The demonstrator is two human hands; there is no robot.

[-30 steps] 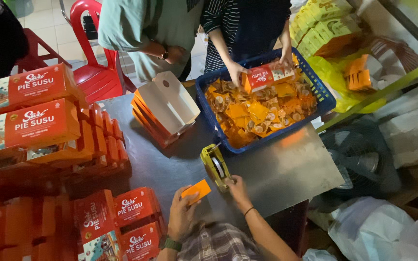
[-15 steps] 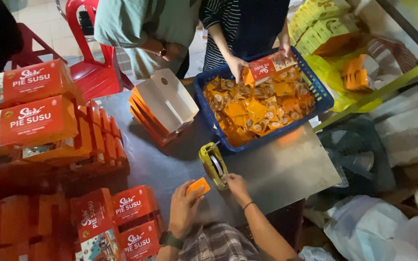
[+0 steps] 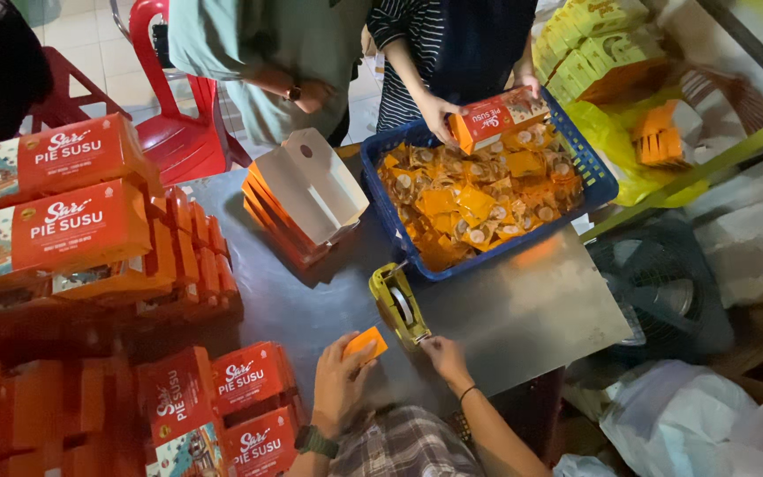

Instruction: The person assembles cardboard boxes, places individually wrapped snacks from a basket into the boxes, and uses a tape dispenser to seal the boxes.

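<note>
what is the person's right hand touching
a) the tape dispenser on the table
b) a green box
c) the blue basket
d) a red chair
a: the right hand rests at the near end of the yellow-green tape dispenser on the metal table, while the left hand holds a small orange box.

The table looks like dull brushed metal; the basket is blue plastic mesh, the boxes glossy cardboard.

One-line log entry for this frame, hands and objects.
left hand: holds small orange box | right hand: at tape dispenser | surface: metal table
</note>
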